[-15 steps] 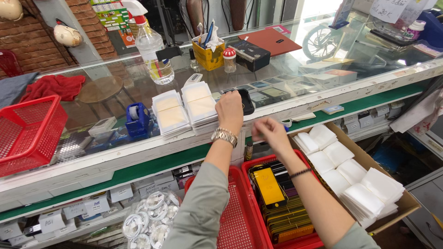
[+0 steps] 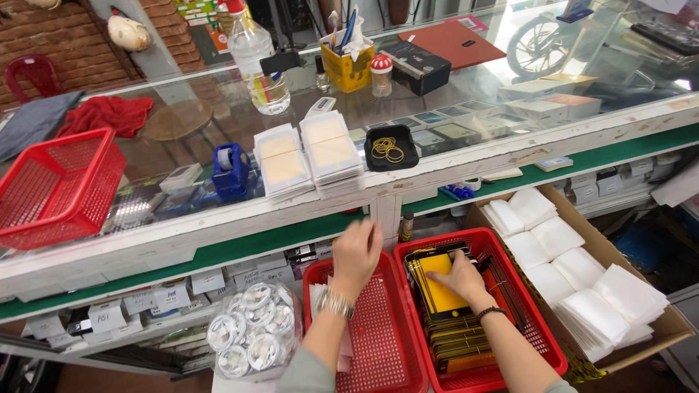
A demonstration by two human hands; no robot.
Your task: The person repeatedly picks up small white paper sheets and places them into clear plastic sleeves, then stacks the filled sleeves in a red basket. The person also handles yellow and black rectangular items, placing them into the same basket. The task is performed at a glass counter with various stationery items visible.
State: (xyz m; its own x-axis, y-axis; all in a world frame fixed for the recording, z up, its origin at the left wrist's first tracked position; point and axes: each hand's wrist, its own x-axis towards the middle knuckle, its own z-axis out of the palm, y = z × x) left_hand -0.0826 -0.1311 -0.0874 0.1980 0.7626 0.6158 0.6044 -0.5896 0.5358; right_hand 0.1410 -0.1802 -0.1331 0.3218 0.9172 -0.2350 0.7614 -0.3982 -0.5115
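glass counter (image 2: 510, 80): spans the top, bears white sleeve stacks (image 2: 309, 156).
cardboard box (image 2: 655, 331): far right, holds white pouches.
red baskets (image 2: 378, 342): side by side below.
yellow-backed black panel (image 2: 443, 290): tops right basket's stack, long axis pointing away.
right hand (image 2: 460, 280): flat on panel, fingers spread, not clamped.
left hand (image 2: 357, 251): over left basket, loosely curled, empty.

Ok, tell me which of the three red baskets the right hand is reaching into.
The right-most red basket, beside the cardboard box: the right hand rests on its yellow-and-black flat packs. The others hold no such packs.
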